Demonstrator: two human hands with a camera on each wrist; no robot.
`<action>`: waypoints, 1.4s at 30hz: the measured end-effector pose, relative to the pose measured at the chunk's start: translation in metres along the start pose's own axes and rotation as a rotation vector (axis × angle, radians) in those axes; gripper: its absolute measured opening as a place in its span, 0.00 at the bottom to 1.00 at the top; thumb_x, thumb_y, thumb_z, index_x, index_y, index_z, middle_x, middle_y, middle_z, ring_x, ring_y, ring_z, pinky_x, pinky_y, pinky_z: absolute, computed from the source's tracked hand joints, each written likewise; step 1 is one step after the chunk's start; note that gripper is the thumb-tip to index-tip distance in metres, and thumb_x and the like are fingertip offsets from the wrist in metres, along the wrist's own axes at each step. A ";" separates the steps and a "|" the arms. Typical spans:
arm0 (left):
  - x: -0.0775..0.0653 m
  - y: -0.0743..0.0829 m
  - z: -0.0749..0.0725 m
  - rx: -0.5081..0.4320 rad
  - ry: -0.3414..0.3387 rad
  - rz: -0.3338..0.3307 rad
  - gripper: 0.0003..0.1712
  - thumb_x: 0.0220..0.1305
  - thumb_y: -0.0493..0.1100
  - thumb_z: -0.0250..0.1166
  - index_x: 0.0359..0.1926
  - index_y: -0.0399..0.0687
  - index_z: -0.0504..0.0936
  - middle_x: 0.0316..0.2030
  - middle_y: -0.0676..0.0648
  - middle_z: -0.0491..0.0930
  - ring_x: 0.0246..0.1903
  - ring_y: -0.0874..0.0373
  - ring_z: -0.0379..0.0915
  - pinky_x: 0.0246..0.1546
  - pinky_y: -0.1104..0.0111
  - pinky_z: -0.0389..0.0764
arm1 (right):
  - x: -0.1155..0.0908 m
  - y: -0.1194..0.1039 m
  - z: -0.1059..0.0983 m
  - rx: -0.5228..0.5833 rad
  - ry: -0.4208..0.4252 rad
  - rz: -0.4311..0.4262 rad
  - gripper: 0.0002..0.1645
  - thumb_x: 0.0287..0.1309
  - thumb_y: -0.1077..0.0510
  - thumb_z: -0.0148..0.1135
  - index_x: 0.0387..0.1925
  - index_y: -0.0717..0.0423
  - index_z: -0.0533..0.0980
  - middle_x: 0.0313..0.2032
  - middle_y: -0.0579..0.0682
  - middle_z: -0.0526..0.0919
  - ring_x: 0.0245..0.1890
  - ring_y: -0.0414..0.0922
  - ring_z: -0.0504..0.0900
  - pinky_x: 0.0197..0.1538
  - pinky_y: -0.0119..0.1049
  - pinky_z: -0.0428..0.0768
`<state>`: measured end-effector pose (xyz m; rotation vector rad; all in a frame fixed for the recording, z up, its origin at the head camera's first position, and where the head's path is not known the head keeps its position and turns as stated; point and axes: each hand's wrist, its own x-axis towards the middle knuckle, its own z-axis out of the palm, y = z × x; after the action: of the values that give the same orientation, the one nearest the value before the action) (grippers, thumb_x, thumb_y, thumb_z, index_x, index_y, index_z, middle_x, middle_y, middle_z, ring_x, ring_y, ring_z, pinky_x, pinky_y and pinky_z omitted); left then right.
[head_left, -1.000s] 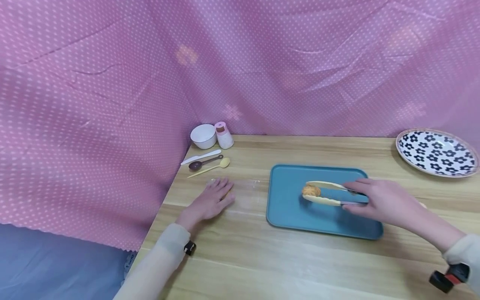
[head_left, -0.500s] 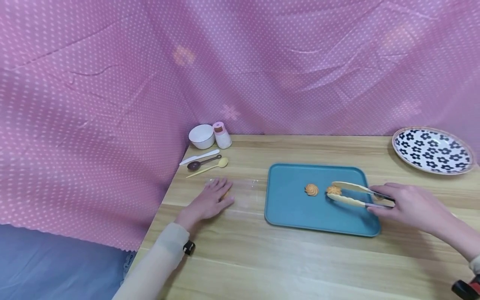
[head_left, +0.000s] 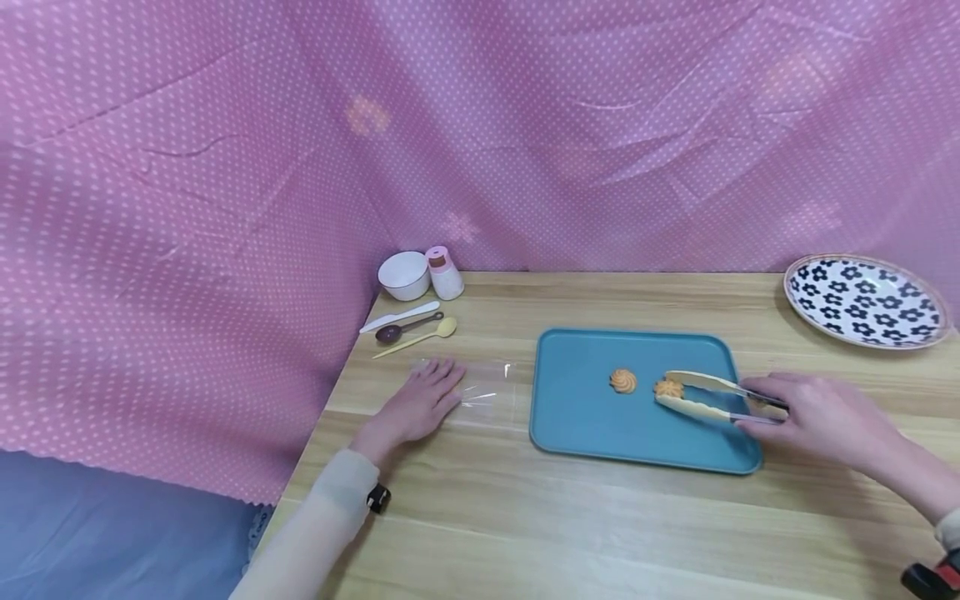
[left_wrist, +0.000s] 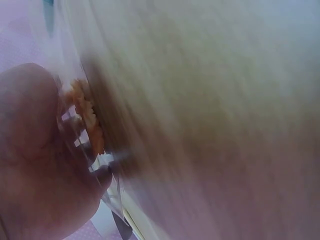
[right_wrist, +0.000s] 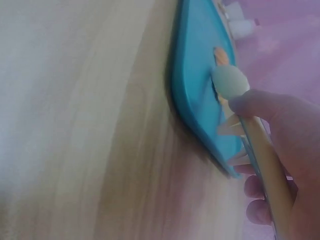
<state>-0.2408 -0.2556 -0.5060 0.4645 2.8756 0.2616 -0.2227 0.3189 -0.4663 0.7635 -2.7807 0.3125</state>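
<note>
My left hand (head_left: 416, 408) rests flat, fingers spread, on a clear plastic bag (head_left: 491, 408) left of the blue tray (head_left: 585, 429). In the left wrist view the ridged edge of a cookie (left_wrist: 89, 117) shows at the fingers, beneath the plastic; the head view hides it under the hand. My right hand (head_left: 817, 417) holds tongs (head_left: 693, 408) with cream tips and metal arms. Their tips lie on either side of a star-shaped cookie (head_left: 667, 388), low over the tray. Left of it, a swirled cookie (head_left: 622, 381) lies on the tray.
Behind the left hand lie a white knife (head_left: 401, 316), a dark brown measuring spoon (head_left: 390, 333) and a yellow spoon (head_left: 446, 327). A white bowl (head_left: 405, 277) and a pink-topped shaker (head_left: 446, 275) stand beyond. A flower-patterned plate (head_left: 866, 304) sits at the back right.
The right hand has moved the tongs rightwards over the tray; the swirled cookie now shows where their tips were. The left thumb has drawn in towards the fingers, covering the cookie there.
</note>
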 end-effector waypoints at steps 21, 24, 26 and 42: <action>0.003 0.003 -0.005 -0.076 0.019 -0.001 0.31 0.82 0.60 0.35 0.80 0.63 0.54 0.82 0.46 0.49 0.82 0.42 0.39 0.83 0.45 0.43 | 0.029 -0.030 -0.022 -0.008 -0.058 0.012 0.39 0.49 0.29 0.73 0.57 0.46 0.82 0.48 0.53 0.89 0.42 0.53 0.89 0.41 0.56 0.86; 0.003 0.003 -0.005 -0.078 0.025 0.010 0.31 0.82 0.59 0.35 0.80 0.61 0.55 0.81 0.45 0.49 0.82 0.41 0.39 0.83 0.46 0.42 | 0.044 -0.045 -0.014 0.003 -0.075 -0.047 0.38 0.51 0.28 0.71 0.58 0.45 0.82 0.50 0.52 0.89 0.43 0.51 0.90 0.39 0.52 0.87; 0.003 0.004 -0.004 -0.080 0.027 0.016 0.31 0.82 0.58 0.35 0.80 0.60 0.55 0.81 0.45 0.48 0.82 0.41 0.39 0.83 0.46 0.41 | 0.055 -0.057 -0.007 0.015 -0.087 -0.088 0.37 0.52 0.29 0.71 0.57 0.45 0.82 0.50 0.52 0.90 0.44 0.51 0.90 0.37 0.50 0.87; 0.002 0.004 -0.002 -0.108 0.052 0.021 0.30 0.82 0.58 0.35 0.80 0.62 0.55 0.81 0.45 0.49 0.82 0.41 0.39 0.83 0.45 0.42 | 0.143 -0.140 0.039 0.090 -0.172 -0.277 0.31 0.57 0.33 0.68 0.57 0.41 0.82 0.42 0.41 0.88 0.33 0.34 0.82 0.30 0.33 0.80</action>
<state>-0.2421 -0.2518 -0.5035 0.4746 2.8900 0.4359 -0.2754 0.1240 -0.4432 1.2361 -2.7812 0.3342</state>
